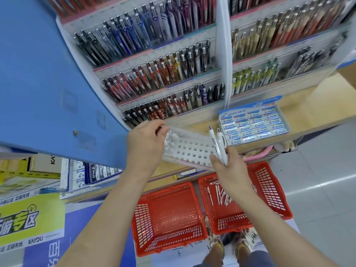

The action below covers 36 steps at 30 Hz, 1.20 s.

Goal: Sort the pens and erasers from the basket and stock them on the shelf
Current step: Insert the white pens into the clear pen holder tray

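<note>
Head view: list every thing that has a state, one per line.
Left hand: pinches a pen at the tray left end.
Right hand: grips two white pens, upright.
Tray: most holes empty.
Left basket: empty.
Right basket: holds loose pens.
Eraser box: open, full.

A blue panel (48,83) stands left, a yellow-green poster (28,218) below it; grey floor tiles (327,160) right.

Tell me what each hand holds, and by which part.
The right hand grips two white pens by their lower barrels. The left hand pinches a reddish-tipped item at the holed tray; its held part is hidden.
</note>
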{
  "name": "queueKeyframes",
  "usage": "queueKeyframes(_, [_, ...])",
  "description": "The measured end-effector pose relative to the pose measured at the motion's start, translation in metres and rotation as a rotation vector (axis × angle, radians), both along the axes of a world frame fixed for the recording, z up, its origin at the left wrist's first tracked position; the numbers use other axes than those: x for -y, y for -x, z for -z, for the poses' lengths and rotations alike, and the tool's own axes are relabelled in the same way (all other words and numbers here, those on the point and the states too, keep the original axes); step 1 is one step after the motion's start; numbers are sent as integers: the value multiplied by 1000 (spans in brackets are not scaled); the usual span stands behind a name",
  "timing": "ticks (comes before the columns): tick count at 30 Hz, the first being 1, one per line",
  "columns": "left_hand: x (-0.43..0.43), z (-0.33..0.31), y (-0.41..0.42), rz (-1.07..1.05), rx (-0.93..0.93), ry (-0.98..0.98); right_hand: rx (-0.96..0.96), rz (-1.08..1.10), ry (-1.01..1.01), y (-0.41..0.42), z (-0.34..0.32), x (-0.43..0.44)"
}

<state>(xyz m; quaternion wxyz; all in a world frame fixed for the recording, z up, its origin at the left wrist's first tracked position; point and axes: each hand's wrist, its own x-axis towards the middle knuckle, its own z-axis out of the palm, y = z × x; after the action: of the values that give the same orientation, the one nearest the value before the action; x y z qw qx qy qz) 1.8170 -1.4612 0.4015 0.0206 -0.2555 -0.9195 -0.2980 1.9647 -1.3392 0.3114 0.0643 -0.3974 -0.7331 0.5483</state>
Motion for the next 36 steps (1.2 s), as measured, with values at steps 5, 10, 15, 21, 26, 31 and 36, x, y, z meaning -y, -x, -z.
queueKeyframes(5, [-6, 6, 6, 38, 2, 55, -19, -11, -12, 0, 4, -3])
queueKeyframes(10, [-12, 5, 10, 71, 4, 102, -36, -4, 2, 1, 6, -5])
queueKeyframes(15, [-13, 14, 12, 103, -36, 183, -60, -6, -9, 4, 6, -7])
queueKeyframes(21, [-19, 19, 25, 67, -54, 295, -87, -10, -41, 7, 4, -11])
queueKeyframes(26, [-23, 21, 24, 75, -44, 352, -91, -15, -22, 8, 2, -11])
queueKeyframes(31, [-23, 21, 23, 57, -43, 383, -74, -39, 33, 7, -1, -14])
queueKeyframes(36, [-14, 13, 9, 44, -84, 265, -180, -39, 170, 1, -23, -17])
